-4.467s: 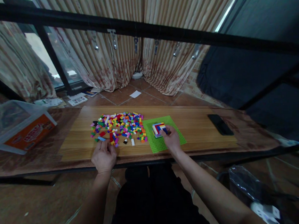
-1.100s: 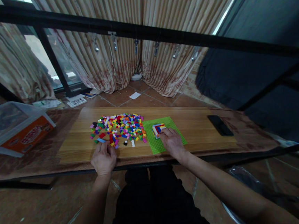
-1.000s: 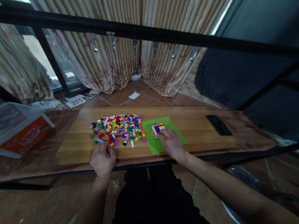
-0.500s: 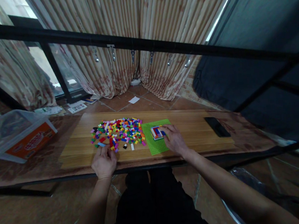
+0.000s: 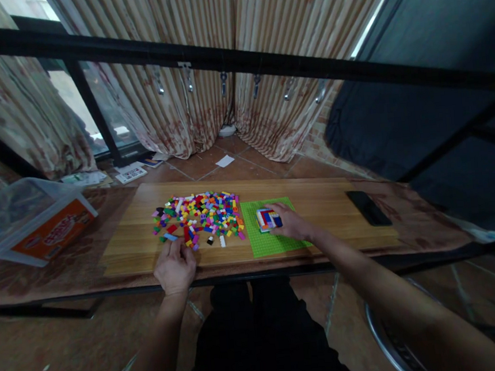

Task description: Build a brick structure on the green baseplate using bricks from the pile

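A small build of toy bricks (image 5: 266, 219) in red, white, blue and yellow sits on a green studded baseplate (image 5: 261, 246). My right hand (image 5: 293, 223) reaches over the baseplate from the right, fingers and thumb closed round the right side of the build and partly covering it. At the near left edge of a heap of loose coloured bricks (image 5: 204, 212) rests my left hand (image 5: 175, 267). Its fingers are curled together just below a light blue brick (image 5: 170, 237); what they pinch, if anything, is hidden.
The wooden board (image 5: 331, 201) carries a dark phone (image 5: 368, 208) at its right. A clear plastic tub (image 5: 34, 221) with an orange label stands to the left. A black metal bar (image 5: 219, 58) crosses in front of the curtains (image 5: 181, 18).
The whole view has shifted slightly. My right hand's fingers have moved off the top of the build to its right side, showing more of it. My left hand has stayed nearly still.
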Tool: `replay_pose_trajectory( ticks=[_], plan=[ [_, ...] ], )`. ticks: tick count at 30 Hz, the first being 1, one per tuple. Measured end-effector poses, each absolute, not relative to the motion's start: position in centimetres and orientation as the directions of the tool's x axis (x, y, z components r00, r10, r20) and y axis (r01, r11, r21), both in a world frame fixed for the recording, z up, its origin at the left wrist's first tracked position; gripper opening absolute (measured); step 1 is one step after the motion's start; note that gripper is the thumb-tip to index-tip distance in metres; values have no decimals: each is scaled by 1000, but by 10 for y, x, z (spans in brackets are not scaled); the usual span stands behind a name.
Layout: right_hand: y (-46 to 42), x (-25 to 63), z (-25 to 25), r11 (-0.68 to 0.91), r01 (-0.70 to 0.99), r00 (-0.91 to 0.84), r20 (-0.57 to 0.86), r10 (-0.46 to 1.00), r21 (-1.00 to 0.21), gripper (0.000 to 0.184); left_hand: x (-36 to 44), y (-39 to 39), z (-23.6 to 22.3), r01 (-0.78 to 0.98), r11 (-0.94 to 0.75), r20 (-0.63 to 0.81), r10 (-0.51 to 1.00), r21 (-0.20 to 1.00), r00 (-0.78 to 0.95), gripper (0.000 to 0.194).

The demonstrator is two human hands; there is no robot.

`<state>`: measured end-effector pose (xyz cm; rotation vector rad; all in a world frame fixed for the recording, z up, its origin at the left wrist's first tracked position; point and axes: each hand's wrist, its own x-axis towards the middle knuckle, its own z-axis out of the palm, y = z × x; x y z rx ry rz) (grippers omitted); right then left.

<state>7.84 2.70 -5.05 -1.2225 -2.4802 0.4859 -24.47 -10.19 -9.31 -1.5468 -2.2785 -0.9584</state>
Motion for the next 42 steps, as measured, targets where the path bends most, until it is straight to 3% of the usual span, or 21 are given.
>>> replay_pose_trajectory(
  ticks=[12, 15, 18, 21, 24, 27, 34, 42],
  plan=[
    [15, 87, -44, 556, 717, -547, 156, 823, -421, 79, -244, -102, -92, 885, 228, 517, 742, 406, -428, 26],
    [5, 81, -34, 579, 714, -534, 229, 814, -392, 77, -244, -102, -93, 888, 229, 514, 746, 399, -423, 27],
    [-13, 60, -27, 597, 709, -494, 339, 800, -375, 62, -244, -102, -93, 891, 228, 507, 754, 393, -417, 27],
    [-37, 29, -31, 571, 704, -440, 371, 818, -423, 36, -244, -103, -93, 891, 229, 508, 754, 392, -417, 27],
    [-58, -4, -46, 522, 689, -435, 289, 853, -503, 22, -244, -103, -92, 891, 233, 506, 755, 389, -418, 26],
    [-70, -31, -55, 472, 713, -412, 235, 880, -518, 20, -243, -103, -91, 893, 229, 506, 757, 388, -414, 26],
    [-65, -71, -45, 408, 820, -399, 110, 910, -401, 29, -243, -103, -90, 896, 226, 517, 752, 382, -410, 25],
    [-64, -93, -39, 366, 891, -376, 18, 927, -269, 24, -244, -102, -92, 901, 232, 539, 737, 365, -408, 26]
  ],
)
